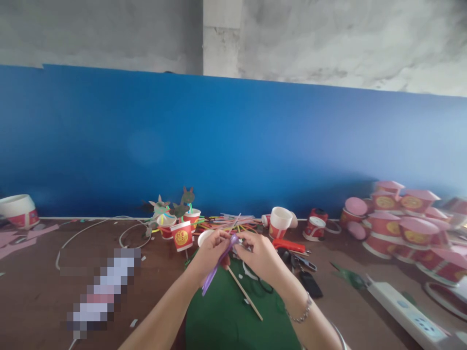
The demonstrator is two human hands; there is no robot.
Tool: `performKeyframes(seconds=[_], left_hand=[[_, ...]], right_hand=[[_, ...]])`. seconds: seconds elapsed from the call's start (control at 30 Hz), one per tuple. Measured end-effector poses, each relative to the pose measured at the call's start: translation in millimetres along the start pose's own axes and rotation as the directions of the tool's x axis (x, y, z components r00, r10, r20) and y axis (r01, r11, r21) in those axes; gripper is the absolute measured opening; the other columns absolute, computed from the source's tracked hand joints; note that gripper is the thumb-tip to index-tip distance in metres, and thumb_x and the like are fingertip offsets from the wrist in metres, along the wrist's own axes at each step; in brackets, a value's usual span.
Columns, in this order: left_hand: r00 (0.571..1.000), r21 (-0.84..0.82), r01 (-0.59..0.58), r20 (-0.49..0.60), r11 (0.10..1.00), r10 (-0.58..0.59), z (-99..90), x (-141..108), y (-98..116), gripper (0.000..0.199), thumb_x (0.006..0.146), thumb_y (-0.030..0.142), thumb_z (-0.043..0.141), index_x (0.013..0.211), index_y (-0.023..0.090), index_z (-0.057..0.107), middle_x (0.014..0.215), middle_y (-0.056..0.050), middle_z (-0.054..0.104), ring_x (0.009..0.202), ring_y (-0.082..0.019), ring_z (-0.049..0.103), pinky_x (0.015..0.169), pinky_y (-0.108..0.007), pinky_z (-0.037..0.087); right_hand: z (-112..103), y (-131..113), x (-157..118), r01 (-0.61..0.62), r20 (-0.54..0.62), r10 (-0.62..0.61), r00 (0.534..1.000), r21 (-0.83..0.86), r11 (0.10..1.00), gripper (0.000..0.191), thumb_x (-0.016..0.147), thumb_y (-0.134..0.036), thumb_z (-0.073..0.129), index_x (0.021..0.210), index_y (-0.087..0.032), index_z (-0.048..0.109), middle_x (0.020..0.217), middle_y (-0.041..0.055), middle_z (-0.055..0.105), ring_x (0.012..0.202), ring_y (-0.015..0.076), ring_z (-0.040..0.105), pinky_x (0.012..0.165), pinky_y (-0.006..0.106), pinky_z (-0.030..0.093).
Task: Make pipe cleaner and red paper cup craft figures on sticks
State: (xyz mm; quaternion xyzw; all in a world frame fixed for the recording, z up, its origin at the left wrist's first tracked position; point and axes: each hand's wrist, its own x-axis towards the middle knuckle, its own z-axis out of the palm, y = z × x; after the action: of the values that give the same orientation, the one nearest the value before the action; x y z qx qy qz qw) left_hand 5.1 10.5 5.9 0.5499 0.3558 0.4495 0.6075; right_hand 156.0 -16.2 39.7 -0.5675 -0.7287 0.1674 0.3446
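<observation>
Above a green mat (219,321), both of my hands meet with their fingers closed. My left hand (210,255) grips long, thin purple straws (215,274), which slant down toward me. At their upper end, my right hand (257,250) pinches a shiny purple part. The fingers partly hide how the purple pieces join. Below the hands, a thin wooden stick (248,297) lies diagonally over the mat. Just behind my left hand is a white paper cup (205,236), partly covered by it.
Red paper cups (181,236) with animal cutouts and loose coloured straws (219,223) lie behind. Right are a white cup (280,221), an orange-red tool (288,245), stacked pink-topped cups (416,231), scissors (348,276) and a power strip (404,308). A phone-like object (105,291) lies left.
</observation>
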Motion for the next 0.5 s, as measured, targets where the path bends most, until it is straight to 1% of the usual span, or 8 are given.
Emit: performKeyframes(seconds=[0.07, 0.13, 0.2, 0.27, 0.37, 0.43, 0.5], left_hand=[[0.996, 0.091, -0.061, -0.057, 0.994, 0.066, 1.0, 1, -3, 0.026, 0.076, 0.04, 0.061, 0.086, 0.017, 0.053, 0.064, 0.004, 0.055, 0.047, -0.009, 0.054, 0.045, -0.021, 0.044], [0.991, 0.135, -0.095, -0.082, 0.986, 0.107, 0.7, 4, -7, 0.023, 0.077, 0.036, 0.059, 0.089, 0.018, 0.054, 0.068, 0.003, 0.057, 0.049, -0.01, 0.055, 0.047, -0.023, 0.045], [0.987, 0.157, -0.131, -0.068, 0.979, 0.143, -0.6, 6, -10, 0.016, 0.079, 0.031, 0.055, 0.088, 0.017, 0.055, 0.068, 0.002, 0.058, 0.049, -0.01, 0.054, 0.049, -0.024, 0.046], [0.98, 0.22, -0.179, -0.044, 0.959, 0.193, -2.0, 7, -13, 0.013, 0.078, 0.023, 0.052, 0.087, 0.016, 0.059, 0.071, 0.0, 0.061, 0.057, -0.012, 0.058, 0.055, -0.025, 0.048], [0.964, 0.348, -0.25, 0.002, 0.903, 0.266, -2.2, 5, -13, 0.022, 0.074, 0.014, 0.053, 0.095, 0.016, 0.062, 0.083, -0.004, 0.066, 0.075, -0.016, 0.063, 0.068, -0.027, 0.05], [0.949, 0.41, -0.298, 0.03, 0.862, 0.314, -0.6, 2, -10, 0.028, 0.073, 0.013, 0.056, 0.101, 0.017, 0.061, 0.091, -0.006, 0.067, 0.082, -0.018, 0.064, 0.074, -0.029, 0.051], [0.931, 0.466, -0.336, 0.031, 0.818, 0.365, 1.4, -1, -6, 0.029, 0.074, 0.013, 0.057, 0.103, 0.016, 0.061, 0.097, -0.008, 0.067, 0.088, -0.019, 0.063, 0.079, -0.031, 0.05]], right_hand=[[1, 0, 0, 0.007, -0.009, -0.008, 1.0, -0.03, 1.0, 0.02, 0.075, -0.021, 0.051, 0.084, -0.02, 0.069, 0.057, -0.0009, 0.06, 0.052, 0.0128, 0.046, 0.051, 0.022, 0.033], [2, 0, 1, 0.014, -0.013, -0.015, 1.0, -0.053, 0.999, 0.017, 0.075, -0.021, 0.051, 0.078, -0.019, 0.068, 0.056, -0.0011, 0.058, 0.052, 0.0127, 0.046, 0.051, 0.022, 0.031], [3, 1, 2, 0.021, -0.016, -0.022, 1.0, -0.07, 0.997, 0.015, 0.075, -0.021, 0.05, 0.072, -0.019, 0.065, 0.055, -0.0013, 0.056, 0.053, 0.0126, 0.045, 0.05, 0.022, 0.03], [3, 2, 2, 0.022, -0.028, -0.024, 0.999, -0.082, 0.996, 0.014, 0.075, -0.021, 0.051, 0.068, -0.019, 0.062, 0.054, -0.0014, 0.055, 0.053, 0.0126, 0.044, 0.05, 0.022, 0.03], [3, 2, 3, 0.022, -0.049, -0.026, 0.998, -0.077, 0.997, 0.014, 0.076, -0.021, 0.05, 0.068, -0.019, 0.061, 0.055, -0.0011, 0.055, 0.053, 0.0129, 0.045, 0.05, 0.022, 0.03], [3, 2, 3, 0.022, -0.047, -0.025, 0.999, -0.061, 0.998, 0.013, 0.076, -0.02, 0.05, 0.07, -0.019, 0.062, 0.057, -0.0004, 0.057, 0.055, 0.0134, 0.046, 0.051, 0.022, 0.032], [3, 1, 3, 0.02, -0.037, -0.022, 0.999, -0.052, 0.998, 0.013, 0.076, -0.021, 0.051, 0.072, -0.019, 0.063, 0.058, -0.0004, 0.058, 0.055, 0.0137, 0.047, 0.052, 0.022, 0.032]])
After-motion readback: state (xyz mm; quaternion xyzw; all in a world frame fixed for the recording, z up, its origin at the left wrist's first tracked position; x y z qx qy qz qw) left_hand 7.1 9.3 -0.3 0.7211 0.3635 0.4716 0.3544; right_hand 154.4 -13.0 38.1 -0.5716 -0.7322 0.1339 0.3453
